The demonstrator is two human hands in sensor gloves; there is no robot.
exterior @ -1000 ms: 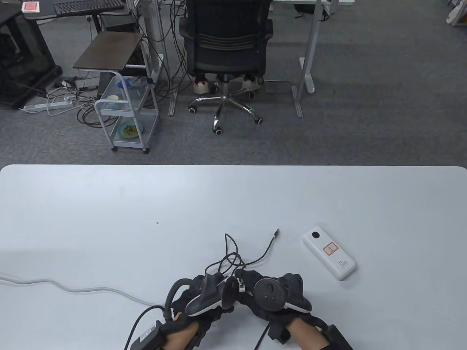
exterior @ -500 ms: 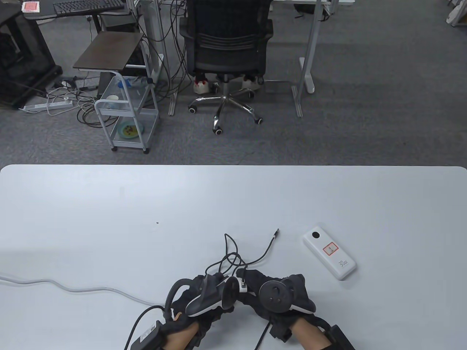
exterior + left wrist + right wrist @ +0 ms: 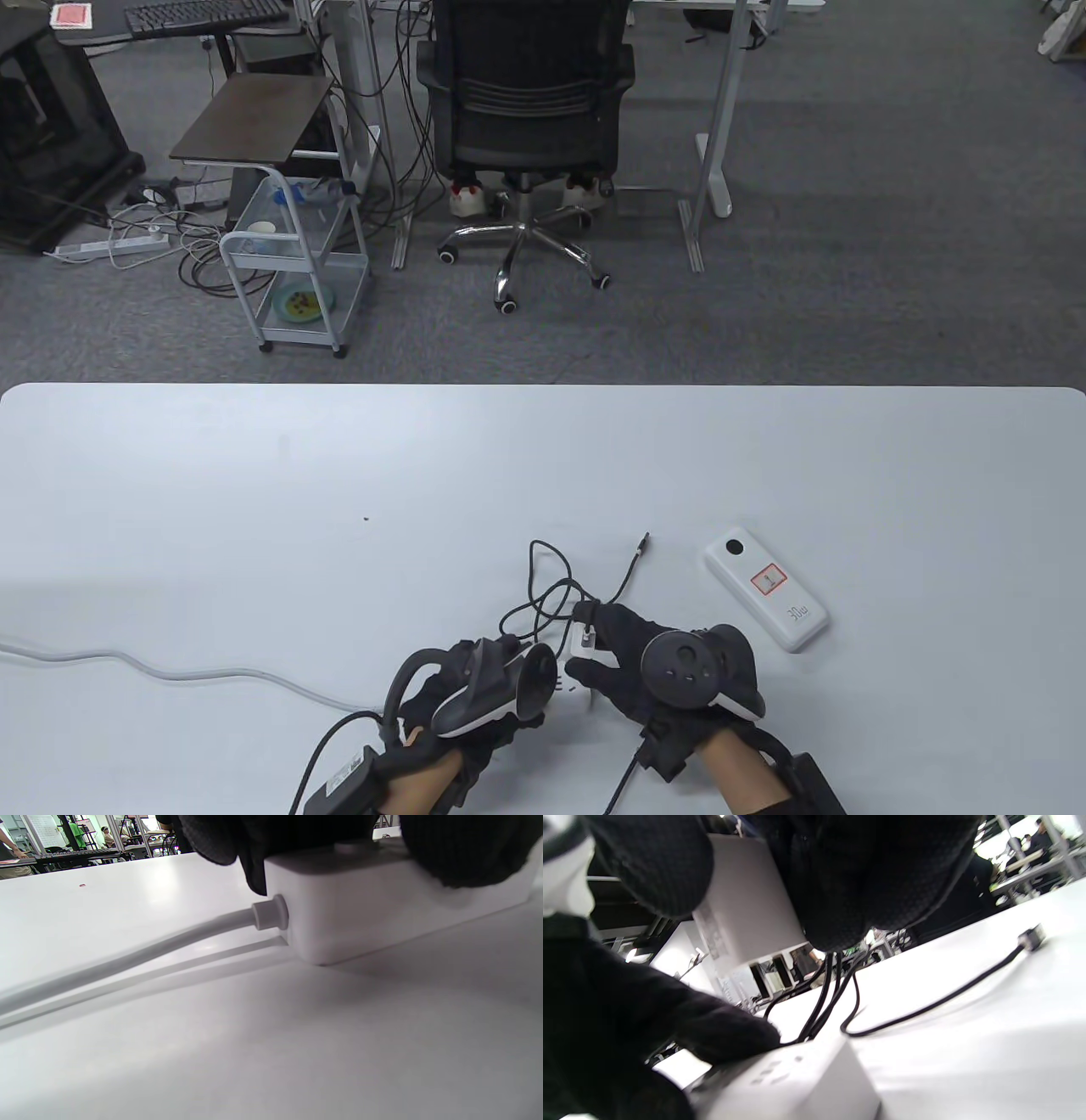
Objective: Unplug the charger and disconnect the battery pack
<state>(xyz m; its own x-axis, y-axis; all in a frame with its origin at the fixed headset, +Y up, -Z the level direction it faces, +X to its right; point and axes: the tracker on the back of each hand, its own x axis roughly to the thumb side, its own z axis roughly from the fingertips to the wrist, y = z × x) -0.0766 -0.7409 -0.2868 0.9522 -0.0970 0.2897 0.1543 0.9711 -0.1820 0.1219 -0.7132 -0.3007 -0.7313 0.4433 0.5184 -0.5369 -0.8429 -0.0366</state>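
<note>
Pressing down at the lower centre of the frame, the left hand [image 3: 475, 692] pins the white power strip [image 3: 382, 904] to the desk [image 3: 254, 509]. The charger [image 3: 746, 912] is held in the right hand's [image 3: 670, 671] closed grip — lifted clear of the strip. The battery pack [image 3: 766, 587] lies lower right, its black cable [image 3: 624, 577] unplugged.

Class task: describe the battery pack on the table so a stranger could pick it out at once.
On the wide pale grey table, look at the near right part, just right of the gloved right hand. The flat white rectangular battery pack lies there at a slant, touching nothing. Unlike its neighbours, it bears a dark round spot and an orange-edged sticker.
</note>
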